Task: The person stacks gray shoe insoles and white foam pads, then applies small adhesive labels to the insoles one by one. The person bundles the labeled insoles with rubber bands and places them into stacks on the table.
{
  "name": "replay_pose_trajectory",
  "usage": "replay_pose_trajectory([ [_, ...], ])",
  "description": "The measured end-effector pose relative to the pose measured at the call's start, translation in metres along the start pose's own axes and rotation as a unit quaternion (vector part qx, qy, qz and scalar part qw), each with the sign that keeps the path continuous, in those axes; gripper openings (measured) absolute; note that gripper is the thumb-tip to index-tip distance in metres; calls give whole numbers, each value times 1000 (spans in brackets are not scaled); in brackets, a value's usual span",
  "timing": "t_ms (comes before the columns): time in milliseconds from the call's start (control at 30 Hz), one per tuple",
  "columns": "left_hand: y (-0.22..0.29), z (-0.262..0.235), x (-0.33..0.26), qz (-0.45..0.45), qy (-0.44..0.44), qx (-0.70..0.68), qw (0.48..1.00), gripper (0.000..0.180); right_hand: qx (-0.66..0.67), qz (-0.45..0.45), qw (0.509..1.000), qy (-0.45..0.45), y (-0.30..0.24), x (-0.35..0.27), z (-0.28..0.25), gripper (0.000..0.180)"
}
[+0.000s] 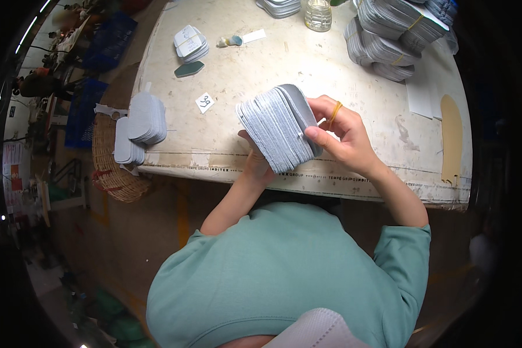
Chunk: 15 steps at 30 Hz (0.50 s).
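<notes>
Over the front part of the table I hold a thick stack of grey, round-ended flat pieces [279,129], tilted with its layered edges facing up. My left hand [257,161] is closed around the lower left of the stack, and most of its fingers are hidden behind it. At the stack's right face, my right hand [347,134] grips the outermost piece between thumb and fingers. A yellow rubber band [334,112] is looped around fingers of that hand.
Grey stacks [147,119] sit at the table's left edge by a wicker basket [122,184]. Banded bundles [388,40] are piled back right, near a glass jar [318,16]. A smaller banded bundle [190,43], a dark green piece [189,69] and a white card [205,102] lie left.
</notes>
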<state>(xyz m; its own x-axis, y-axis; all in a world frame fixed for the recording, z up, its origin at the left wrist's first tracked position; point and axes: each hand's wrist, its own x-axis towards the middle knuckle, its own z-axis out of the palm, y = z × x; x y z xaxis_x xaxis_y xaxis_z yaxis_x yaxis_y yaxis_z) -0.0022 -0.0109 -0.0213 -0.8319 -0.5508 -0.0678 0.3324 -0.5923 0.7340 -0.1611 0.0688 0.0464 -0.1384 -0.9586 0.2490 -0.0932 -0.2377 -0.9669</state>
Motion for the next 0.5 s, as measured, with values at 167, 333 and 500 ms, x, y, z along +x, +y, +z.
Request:
replay_pose_trajectory([
  [167, -1, -2, -5, -5, 47, -14, 999, 116, 9, 8, 999, 52, 4, 2, -1, 25],
  [333, 2, -3, -11, -25, 83, 24, 996, 116, -80, -71, 994, 4, 8, 3, -1, 26],
  [500, 3, -2, -12, -32, 87, 19, 996, 116, -53, -54, 997, 6, 7, 2, 2, 24],
])
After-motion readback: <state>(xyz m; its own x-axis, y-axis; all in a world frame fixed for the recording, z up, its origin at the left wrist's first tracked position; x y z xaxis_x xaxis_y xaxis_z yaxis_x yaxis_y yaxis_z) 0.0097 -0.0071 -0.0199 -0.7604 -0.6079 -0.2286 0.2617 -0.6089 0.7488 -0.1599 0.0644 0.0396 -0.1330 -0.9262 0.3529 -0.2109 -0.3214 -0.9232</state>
